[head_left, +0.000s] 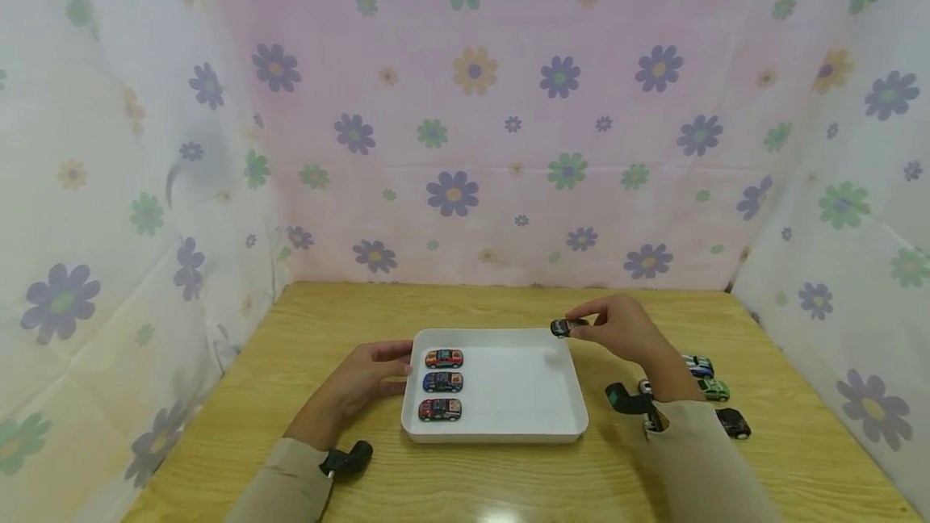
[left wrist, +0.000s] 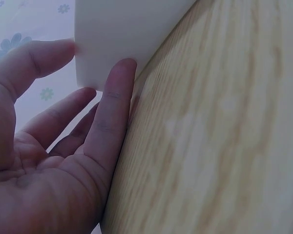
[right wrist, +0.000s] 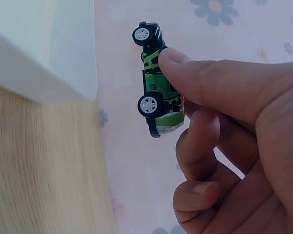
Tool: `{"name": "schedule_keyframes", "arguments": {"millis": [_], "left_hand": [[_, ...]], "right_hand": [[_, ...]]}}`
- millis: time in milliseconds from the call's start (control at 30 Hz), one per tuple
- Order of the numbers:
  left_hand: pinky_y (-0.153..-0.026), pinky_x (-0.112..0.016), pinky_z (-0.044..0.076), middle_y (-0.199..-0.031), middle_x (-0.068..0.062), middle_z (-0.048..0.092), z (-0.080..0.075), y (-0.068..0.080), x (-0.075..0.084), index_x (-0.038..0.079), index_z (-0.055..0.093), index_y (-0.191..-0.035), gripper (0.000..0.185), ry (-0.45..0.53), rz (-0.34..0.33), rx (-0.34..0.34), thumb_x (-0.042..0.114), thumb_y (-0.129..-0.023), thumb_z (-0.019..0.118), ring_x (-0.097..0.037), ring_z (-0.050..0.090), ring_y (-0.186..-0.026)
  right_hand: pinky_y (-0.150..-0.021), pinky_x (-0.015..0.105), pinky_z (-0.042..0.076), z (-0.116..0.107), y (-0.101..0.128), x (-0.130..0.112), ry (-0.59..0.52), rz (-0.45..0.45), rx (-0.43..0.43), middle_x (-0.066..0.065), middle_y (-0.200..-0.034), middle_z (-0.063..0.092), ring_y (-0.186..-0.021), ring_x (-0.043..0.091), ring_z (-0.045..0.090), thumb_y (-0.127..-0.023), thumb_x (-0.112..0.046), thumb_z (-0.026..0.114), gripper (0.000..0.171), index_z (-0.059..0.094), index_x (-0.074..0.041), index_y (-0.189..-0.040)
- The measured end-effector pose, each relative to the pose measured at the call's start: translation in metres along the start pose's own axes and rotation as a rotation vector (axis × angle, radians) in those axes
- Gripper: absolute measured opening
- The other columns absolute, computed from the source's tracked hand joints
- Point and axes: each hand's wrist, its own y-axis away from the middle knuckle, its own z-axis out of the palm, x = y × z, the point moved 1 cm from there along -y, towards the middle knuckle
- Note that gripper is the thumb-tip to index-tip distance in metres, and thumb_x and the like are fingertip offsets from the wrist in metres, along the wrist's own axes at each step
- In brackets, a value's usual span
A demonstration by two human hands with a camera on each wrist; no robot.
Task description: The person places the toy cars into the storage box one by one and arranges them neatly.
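A white tray (head_left: 508, 432) lies on the wooden table with three toy cars in a column at its left side: a red one (head_left: 444, 358), a blue one (head_left: 442, 382) and another red one (head_left: 439, 410). At the tray's left wall, my left hand (head_left: 370, 378) touches the outside with fairly straight fingers; the left wrist view shows the fingertips (left wrist: 121, 70) against it. Above the tray's far right corner, my right hand (head_left: 617, 329) pinches a black and green toy car (right wrist: 158, 83) between thumb and fingers, its white-hubbed wheels showing in the right wrist view.
Right of the tray, partly behind my right forearm, several toy cars lie on the table (head_left: 501, 479), among them a green one (head_left: 714, 389), a blue and white one (head_left: 699, 366) and a black one (head_left: 734, 424). Flowered cloth (head_left: 508, 257) hangs at the back and sides.
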Motion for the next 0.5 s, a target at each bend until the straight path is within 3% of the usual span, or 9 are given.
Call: {"name": "schedule_keyframes", "arguments": {"millis": [133, 500], "left_hand": [[-0.097, -0.045, 0.060, -0.150, -0.017, 0.055, 0.000, 0.001, 0.002, 0.004, 0.054, -0.148, 0.057, 0.005, -0.003, 0.002, 0.007, -0.094, 0.073, -0.030, 0.063, -0.125], [-0.097, -0.045, 0.060, -0.150, -0.017, 0.055, 0.001, -0.002, 0.002, 0.004, 0.054, -0.148, 0.057, 0.012, -0.007, 0.000, 0.007, -0.095, 0.073, -0.029, 0.063, -0.126]], "right_hand": [[-0.046, 0.030, 0.042, 0.007, -0.006, -0.008, -0.009, -0.012, -0.020, 0.000, -0.089, 0.075, -0.055, 0.018, 0.048, -0.089, -0.024, 0.083, 0.021, 0.082, -0.025, -0.110], [-0.045, 0.028, 0.039, 0.025, -0.019, -0.025, 0.000, -0.049, -0.082, 0.003, -0.087, 0.077, -0.052, 0.015, 0.044, -0.089, -0.023, 0.083, 0.019, 0.083, -0.027, -0.108]]}}
